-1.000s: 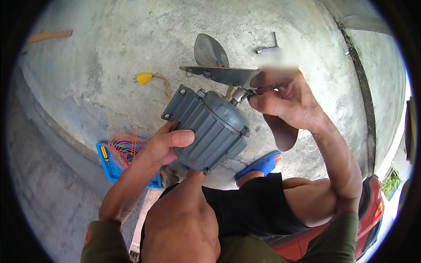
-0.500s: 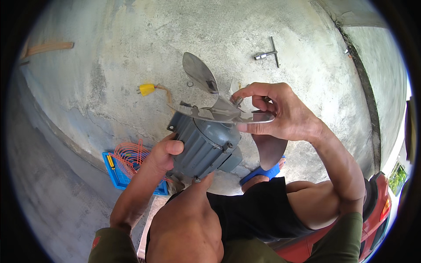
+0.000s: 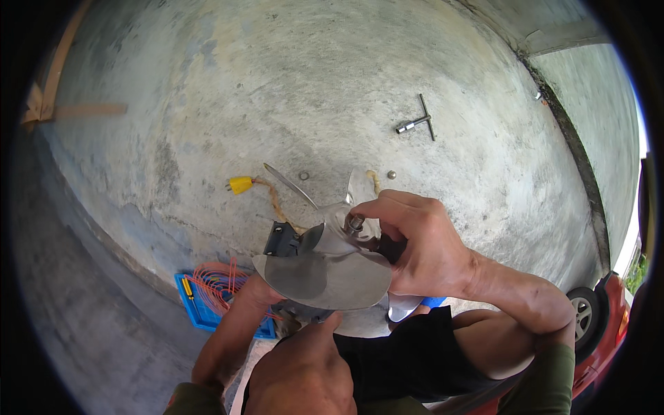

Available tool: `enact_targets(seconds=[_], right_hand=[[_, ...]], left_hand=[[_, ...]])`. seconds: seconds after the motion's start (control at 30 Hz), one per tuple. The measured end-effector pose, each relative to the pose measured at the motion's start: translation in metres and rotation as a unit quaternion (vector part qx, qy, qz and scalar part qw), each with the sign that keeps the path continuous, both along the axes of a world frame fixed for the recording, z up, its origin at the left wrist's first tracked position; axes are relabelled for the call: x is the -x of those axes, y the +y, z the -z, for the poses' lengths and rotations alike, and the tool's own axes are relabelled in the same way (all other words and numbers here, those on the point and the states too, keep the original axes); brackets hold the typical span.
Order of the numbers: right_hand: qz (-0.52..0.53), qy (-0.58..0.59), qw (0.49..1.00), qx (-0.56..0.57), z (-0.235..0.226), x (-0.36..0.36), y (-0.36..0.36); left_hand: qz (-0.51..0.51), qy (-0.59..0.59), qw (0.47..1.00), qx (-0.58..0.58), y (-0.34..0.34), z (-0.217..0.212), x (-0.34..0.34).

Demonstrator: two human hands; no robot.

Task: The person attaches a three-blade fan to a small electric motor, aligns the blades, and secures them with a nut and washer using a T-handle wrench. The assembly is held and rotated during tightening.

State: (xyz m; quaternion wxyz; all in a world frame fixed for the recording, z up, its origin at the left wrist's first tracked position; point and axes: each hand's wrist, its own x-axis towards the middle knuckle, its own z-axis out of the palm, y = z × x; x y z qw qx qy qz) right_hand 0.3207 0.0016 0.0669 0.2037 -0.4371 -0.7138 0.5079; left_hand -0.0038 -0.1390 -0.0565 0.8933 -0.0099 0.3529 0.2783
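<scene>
A grey electric motor (image 3: pixel 282 240) rests by my bare leg, mostly hidden beneath the shiny metal fan blade (image 3: pixel 325 282) at its shaft end. The threaded shaft tip (image 3: pixel 357 223) sticks up through the hub toward me. My left hand (image 3: pixel 263 290) is closed on the motor's side; the blade covers most of its fingers. Curled around the hub side of the fan blade, my right hand (image 3: pixel 432 245) has its index fingertip against the shaft tip.
On the concrete floor lie a T-handle socket wrench (image 3: pixel 418 123), a small domed nut (image 3: pixel 391 175), a ring washer (image 3: pixel 303 176) and a yellow plug (image 3: pixel 240 185) with its cord. A blue basket (image 3: pixel 200 318) holds orange wire and a yellow screwdriver (image 3: pixel 187 289). A red car (image 3: pixel 596 353) stands right.
The motor has tipped so that its blade end faces up toward me, and the blades now cover most of its body. Both hands have moved with it. The domed nut has come into sight.
</scene>
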Motion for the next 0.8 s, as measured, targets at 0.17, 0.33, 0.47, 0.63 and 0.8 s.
enact_targets(seconds=[0.17,0.33,0.47,0.63,0.8], right_hand=[[0.042,-0.04,0.962,0.265,0.009,-0.008,0.025],[-0.003,-0.047,0.954,0.296,0.009,-0.013,0.036],[0.002,0.009,0.951,0.309,0.021,-0.018,0.032],[-0.004,-0.014,0.954,0.299,0.024,-0.017,0.034],[0.008,0.003,0.964,0.266,0.026,-0.023,0.035]], left_hand=[[0.008,-0.061,0.998,0.029,0.01,-0.015,-0.007],[-0.001,-0.082,0.997,0.001,0.005,-0.006,-0.022],[-0.017,-0.154,0.987,-0.038,0.019,-0.017,-0.049],[-0.077,-0.167,0.983,-0.017,0.014,-0.016,-0.062],[-0.088,-0.169,0.982,0.011,0.017,-0.014,-0.055]])
